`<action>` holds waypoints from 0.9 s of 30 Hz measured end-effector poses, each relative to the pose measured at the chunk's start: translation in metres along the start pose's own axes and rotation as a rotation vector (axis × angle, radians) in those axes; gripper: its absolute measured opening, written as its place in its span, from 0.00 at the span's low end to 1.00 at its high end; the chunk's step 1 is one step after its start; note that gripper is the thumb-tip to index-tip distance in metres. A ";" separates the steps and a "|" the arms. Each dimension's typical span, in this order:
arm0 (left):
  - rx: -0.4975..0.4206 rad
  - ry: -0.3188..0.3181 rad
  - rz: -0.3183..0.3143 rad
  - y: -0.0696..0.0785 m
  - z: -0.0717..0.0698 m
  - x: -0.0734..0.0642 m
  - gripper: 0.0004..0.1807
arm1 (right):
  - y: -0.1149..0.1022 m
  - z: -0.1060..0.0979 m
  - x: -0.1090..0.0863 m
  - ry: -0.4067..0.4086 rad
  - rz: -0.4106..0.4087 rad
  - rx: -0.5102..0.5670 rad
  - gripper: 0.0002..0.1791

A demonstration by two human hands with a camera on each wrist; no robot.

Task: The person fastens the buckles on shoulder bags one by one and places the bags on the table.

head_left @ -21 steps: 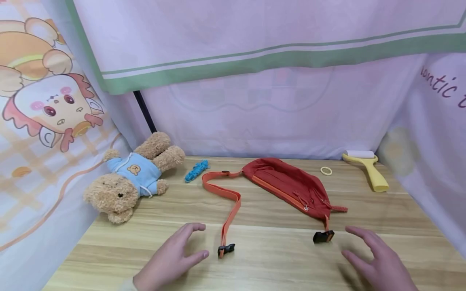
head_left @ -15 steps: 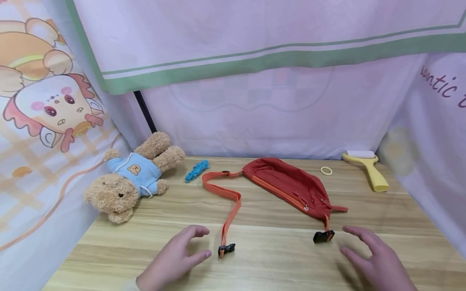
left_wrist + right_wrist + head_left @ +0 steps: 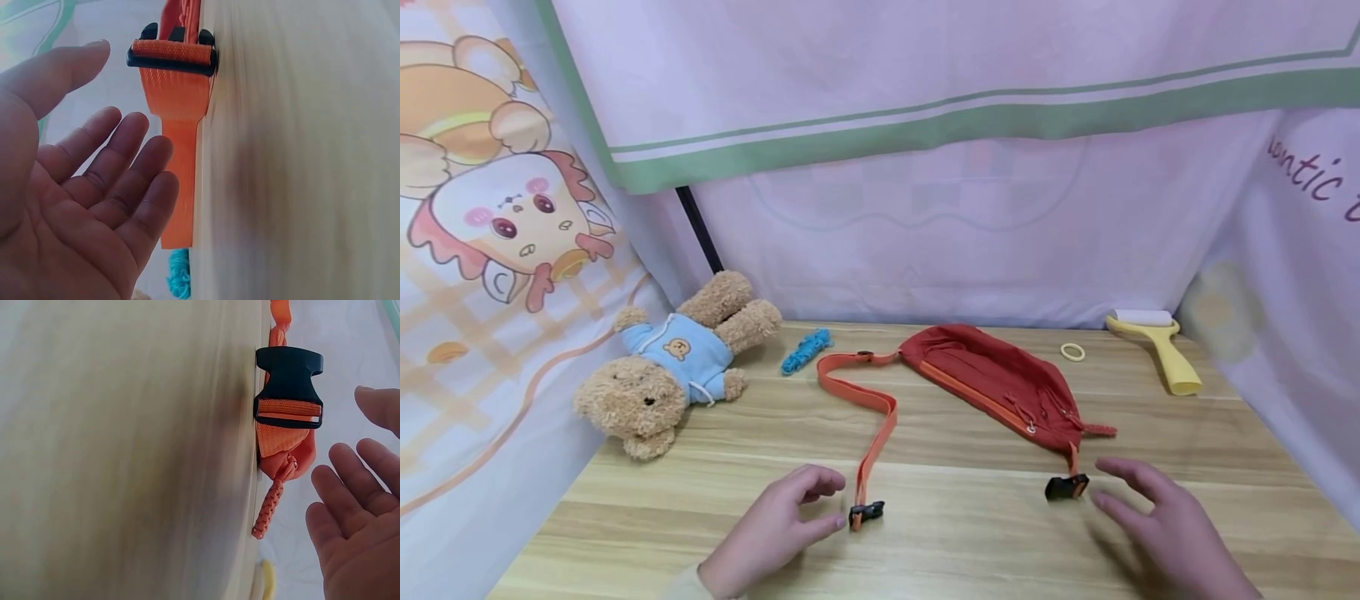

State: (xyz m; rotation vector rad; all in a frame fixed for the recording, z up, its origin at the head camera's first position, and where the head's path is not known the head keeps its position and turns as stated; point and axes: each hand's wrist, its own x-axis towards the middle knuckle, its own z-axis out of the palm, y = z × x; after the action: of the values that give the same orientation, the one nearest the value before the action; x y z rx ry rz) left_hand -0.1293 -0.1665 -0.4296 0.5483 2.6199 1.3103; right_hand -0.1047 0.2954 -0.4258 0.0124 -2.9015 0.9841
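Observation:
A red waist bag (image 3: 992,383) lies on the wooden table with its orange strap (image 3: 880,417) curving out to the left. At the strap's end sits a black prong buckle half (image 3: 867,514); my left hand (image 3: 782,525) is just left of it, fingers loosely bent and holding nothing. The matching black socket half (image 3: 1066,487) hangs off a short strap at the bag's right end. Just right of that, my right hand (image 3: 1172,521) has thumb and fingers apart around nothing. In the right wrist view the socket half (image 3: 289,387) stands beside the braided zip pull (image 3: 269,509).
A teddy bear (image 3: 685,358) in a blue hoodie lies at the left. Behind the strap is a blue cord bundle (image 3: 806,352). At the back right are a cream ring (image 3: 1072,352) and a lint roller (image 3: 1165,350) with a yellow handle. Cloth curtains (image 3: 940,242) enclose the table.
My left hand has moved right toward the prong half, and my right hand has moved left toward the socket half. The bag and the other things have stayed in place.

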 end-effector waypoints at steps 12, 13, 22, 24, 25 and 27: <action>-0.044 -0.061 -0.018 -0.003 0.006 0.006 0.13 | 0.006 0.008 0.010 0.051 -0.069 0.038 0.23; -0.047 -0.067 -0.015 -0.003 0.006 0.006 0.12 | 0.006 0.008 0.011 0.049 -0.069 0.044 0.23; -0.058 -0.093 0.009 -0.003 0.011 0.009 0.07 | 0.006 0.017 0.018 0.024 -0.095 0.181 0.19; -0.059 -0.093 0.010 -0.003 0.012 0.010 0.07 | 0.007 0.019 0.019 0.019 -0.103 0.206 0.19; -0.057 -0.094 0.008 -0.003 0.013 0.010 0.06 | 0.007 0.020 0.019 0.018 -0.103 0.212 0.19; -0.045 -0.090 0.006 -0.003 0.013 0.010 0.05 | 0.008 0.022 0.020 0.015 -0.095 0.210 0.19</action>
State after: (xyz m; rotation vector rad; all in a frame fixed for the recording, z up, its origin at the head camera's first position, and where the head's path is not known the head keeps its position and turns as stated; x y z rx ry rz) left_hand -0.1356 -0.1541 -0.4398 0.5946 2.5127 1.3109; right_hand -0.1268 0.2884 -0.4465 0.1526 -2.7413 1.2597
